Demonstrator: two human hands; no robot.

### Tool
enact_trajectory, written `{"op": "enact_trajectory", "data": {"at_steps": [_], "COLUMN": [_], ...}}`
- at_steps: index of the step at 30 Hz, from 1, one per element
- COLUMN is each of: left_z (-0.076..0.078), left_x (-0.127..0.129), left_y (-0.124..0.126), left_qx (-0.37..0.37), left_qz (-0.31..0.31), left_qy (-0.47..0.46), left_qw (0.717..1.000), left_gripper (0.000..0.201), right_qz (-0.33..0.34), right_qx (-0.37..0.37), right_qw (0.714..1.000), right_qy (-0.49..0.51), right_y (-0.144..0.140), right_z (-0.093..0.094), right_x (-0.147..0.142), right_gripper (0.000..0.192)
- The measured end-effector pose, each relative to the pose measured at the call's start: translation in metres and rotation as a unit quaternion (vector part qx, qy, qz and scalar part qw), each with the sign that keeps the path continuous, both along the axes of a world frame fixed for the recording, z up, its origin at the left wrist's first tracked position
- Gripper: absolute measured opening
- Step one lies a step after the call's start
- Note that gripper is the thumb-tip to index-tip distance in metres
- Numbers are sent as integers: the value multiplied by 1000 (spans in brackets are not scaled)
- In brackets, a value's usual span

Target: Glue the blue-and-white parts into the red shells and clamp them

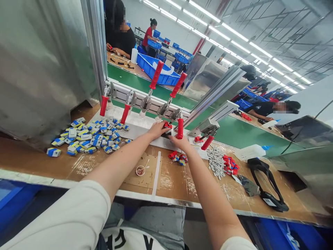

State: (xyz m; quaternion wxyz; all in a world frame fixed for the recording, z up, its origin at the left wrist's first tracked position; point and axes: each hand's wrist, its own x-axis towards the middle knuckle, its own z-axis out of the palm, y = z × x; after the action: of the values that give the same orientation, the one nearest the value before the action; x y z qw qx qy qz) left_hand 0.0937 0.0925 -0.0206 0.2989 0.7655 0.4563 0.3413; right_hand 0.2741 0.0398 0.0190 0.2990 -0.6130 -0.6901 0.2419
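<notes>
Red and small, the plastic piece (pixel 168 125) sits in the middle of the counter (pixel 171 180), toward its far side, below a silvery metal rail (pixel 120 93) fitted with toggle clamps. The left hand (pixel 157 130) reaches it from the left, fingers bent and fingertips against it; whether they grip it or only steady it, I cannot tell. The right hand (pixel 180 142) comes in from the right, partly curled, its fingertips at a dark, narrow block (pixel 166 134) between the hands; its grasp cannot be made out either. A lowered red ribbed clamp handle (pixel 180 128) stands just beside the right hand, while two raised red handles (pixel 156 74) tilt upward farther off.

Nearer, between the forearms, lie a few red, blue and yellow pieces (pixel 178 158) and a small round white cup (pixel 140 170) with a thin stick in it. Left is a heap of grey, blue and yellow blocks (pixel 87 135). Right are a heap of small grey parts (pixel 216 161), red and blue bits (pixel 230 165), a white blue-capped bottle (pixel 251 152) and a black strap (pixel 267 205). Beyond the rail stands a blue plastic tray (pixel 148 67), with co-workers farther away.
</notes>
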Motion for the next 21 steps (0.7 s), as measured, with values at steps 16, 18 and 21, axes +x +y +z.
{"op": "enact_trajectory", "data": {"at_steps": [16, 18, 21], "left_z": [-4, -3, -3], "left_x": [0, 0, -1], "left_y": [4, 3, 2], "left_qx": [3, 3, 1], "left_qz": [9, 8, 10], "left_qy": [3, 2, -7], "left_qw": [1000, 1000, 1000], "left_gripper": [48, 48, 48], "right_qz": [9, 4, -17], "right_qx": [-66, -70, -45], "right_qw": [990, 991, 998], "right_qy": [-122, -111, -45], "right_y": [8, 8, 5], "right_z": [-19, -14, 1], "right_x": [4, 5, 10], "right_gripper": [41, 43, 39]}}
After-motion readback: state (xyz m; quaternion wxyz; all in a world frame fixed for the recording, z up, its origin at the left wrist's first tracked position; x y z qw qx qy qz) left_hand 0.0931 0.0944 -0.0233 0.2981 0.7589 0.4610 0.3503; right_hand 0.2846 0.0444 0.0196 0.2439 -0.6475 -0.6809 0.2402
